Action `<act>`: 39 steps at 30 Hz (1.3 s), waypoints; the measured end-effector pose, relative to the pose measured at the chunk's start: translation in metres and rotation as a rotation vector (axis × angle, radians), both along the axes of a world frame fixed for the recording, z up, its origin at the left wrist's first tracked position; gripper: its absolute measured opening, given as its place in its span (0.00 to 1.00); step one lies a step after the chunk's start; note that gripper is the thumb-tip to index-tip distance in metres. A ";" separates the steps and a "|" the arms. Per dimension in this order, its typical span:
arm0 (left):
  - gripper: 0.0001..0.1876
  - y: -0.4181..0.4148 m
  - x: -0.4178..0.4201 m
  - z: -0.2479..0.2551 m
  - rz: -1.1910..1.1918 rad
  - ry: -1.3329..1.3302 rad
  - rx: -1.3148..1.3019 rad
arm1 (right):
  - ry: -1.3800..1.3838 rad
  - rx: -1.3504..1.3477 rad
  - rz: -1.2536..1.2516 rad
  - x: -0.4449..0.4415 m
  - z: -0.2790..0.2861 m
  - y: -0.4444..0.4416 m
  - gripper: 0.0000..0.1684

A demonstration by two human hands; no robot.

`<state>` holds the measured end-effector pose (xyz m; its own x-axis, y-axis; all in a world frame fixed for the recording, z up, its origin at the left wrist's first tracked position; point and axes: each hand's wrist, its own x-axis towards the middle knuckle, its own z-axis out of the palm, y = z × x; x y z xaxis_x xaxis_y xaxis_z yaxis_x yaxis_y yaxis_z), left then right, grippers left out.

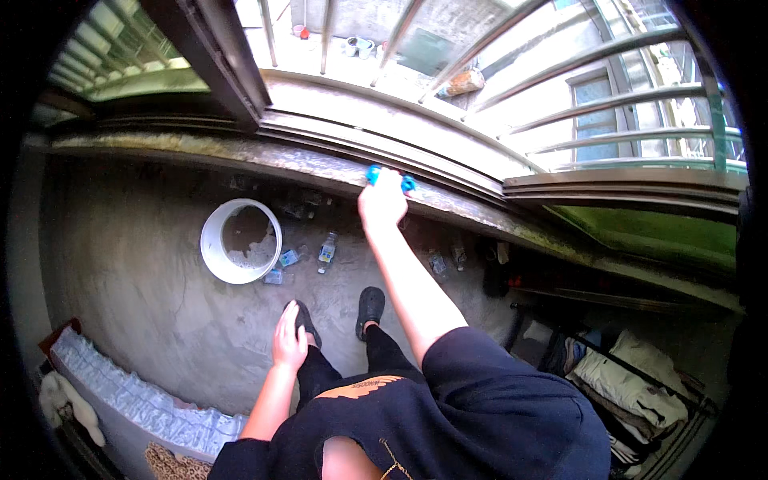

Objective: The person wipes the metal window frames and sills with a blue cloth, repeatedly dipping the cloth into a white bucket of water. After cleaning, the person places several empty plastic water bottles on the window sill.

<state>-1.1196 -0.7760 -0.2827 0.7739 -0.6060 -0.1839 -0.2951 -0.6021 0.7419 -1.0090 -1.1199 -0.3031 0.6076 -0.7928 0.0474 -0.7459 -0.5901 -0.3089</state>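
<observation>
My right hand [384,203] grips a blue cloth [408,182] and presses it on the stained inner windowsill [318,167], just below the sliding window's track. Parts of the cloth stick out on both sides of the fingers. My left hand [290,339] hangs in front of my body over the floor, its fingers extended and nothing in it. A white plastic bucket [211,252] stands on the floor to the left, with murky water and some foam inside.
Several plastic bottles [327,252] lie on the concrete floor [156,312] below the sill. Metal window bars [504,34] stand outside the open window. Folded clothes [630,384] fill a black rack at lower right. A long box [129,414] with a pale fabric lining is at lower left.
</observation>
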 end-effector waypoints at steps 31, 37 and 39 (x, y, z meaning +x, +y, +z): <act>0.25 0.101 0.017 -0.080 0.957 0.501 -0.387 | -0.432 2.245 -0.276 0.112 -0.060 0.224 0.21; 0.25 0.052 0.066 -0.151 1.178 0.678 -0.835 | -0.044 1.997 -0.067 0.122 -0.128 0.251 0.19; 0.26 0.049 0.086 -0.179 1.280 0.741 -0.920 | 0.097 1.837 0.006 0.123 -0.182 0.270 0.23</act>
